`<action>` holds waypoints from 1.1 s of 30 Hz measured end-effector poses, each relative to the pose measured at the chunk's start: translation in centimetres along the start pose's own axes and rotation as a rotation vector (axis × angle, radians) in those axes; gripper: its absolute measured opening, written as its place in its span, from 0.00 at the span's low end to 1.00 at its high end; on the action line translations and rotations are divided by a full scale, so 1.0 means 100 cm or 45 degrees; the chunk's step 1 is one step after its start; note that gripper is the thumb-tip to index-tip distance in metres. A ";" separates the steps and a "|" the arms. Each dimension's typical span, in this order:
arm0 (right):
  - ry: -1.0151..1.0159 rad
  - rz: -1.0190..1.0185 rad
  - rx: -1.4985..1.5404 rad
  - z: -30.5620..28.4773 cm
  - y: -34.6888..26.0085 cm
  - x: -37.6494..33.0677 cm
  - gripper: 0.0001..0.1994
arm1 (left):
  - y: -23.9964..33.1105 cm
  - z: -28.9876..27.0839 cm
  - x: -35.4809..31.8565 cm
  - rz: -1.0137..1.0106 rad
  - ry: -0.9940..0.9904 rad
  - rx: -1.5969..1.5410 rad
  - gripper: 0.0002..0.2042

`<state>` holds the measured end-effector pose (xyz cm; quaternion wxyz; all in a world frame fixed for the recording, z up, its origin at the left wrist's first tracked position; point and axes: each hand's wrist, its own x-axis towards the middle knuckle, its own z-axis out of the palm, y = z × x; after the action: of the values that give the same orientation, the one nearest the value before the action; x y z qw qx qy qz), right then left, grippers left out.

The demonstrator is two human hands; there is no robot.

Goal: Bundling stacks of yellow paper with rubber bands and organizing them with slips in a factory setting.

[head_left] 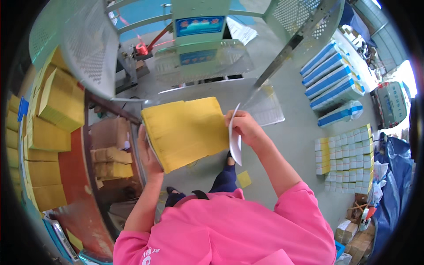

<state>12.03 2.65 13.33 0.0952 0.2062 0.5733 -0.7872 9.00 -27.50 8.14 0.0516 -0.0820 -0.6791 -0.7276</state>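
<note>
Holding a yellow paper stack [187, 134] out in front of my body, I have my left hand [150, 153] half-curled along its left edge, some fingers hidden. My right hand [245, 126] is closed, thumb and fingers pinching a bent white sheet [235, 148] at the stack's right end. Just beyond is the machine's metal worktop [269, 112]; whether the stack touches it, I cannot tell. More yellow stacks [55, 134] stand on the reddish-brown worktop [78, 179] to my left.
</note>
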 end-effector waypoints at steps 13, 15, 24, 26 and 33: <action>-0.553 0.289 0.508 -0.255 -0.041 0.122 0.07 | -0.168 0.170 0.014 -0.822 0.348 -0.667 0.18; -0.541 0.334 0.616 -0.267 -0.023 0.138 0.05 | -0.172 0.162 0.013 -0.723 0.270 -0.520 0.17; -0.065 0.346 0.181 -0.260 0.023 0.160 0.13 | -0.115 0.159 0.036 -0.806 0.130 -0.292 0.22; 0.043 0.156 -0.247 -0.246 0.019 0.153 0.19 | -0.108 0.160 0.040 -0.854 0.123 -0.456 0.23; 0.284 -0.216 -0.480 -0.230 0.042 0.147 0.21 | -0.074 0.187 0.045 -0.852 0.025 -0.646 0.26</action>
<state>5.40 24.26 -2.59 0.0014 0.2216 0.7325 -0.6437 4.15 -8.20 2.91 -0.2029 0.1398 -0.4669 -0.8493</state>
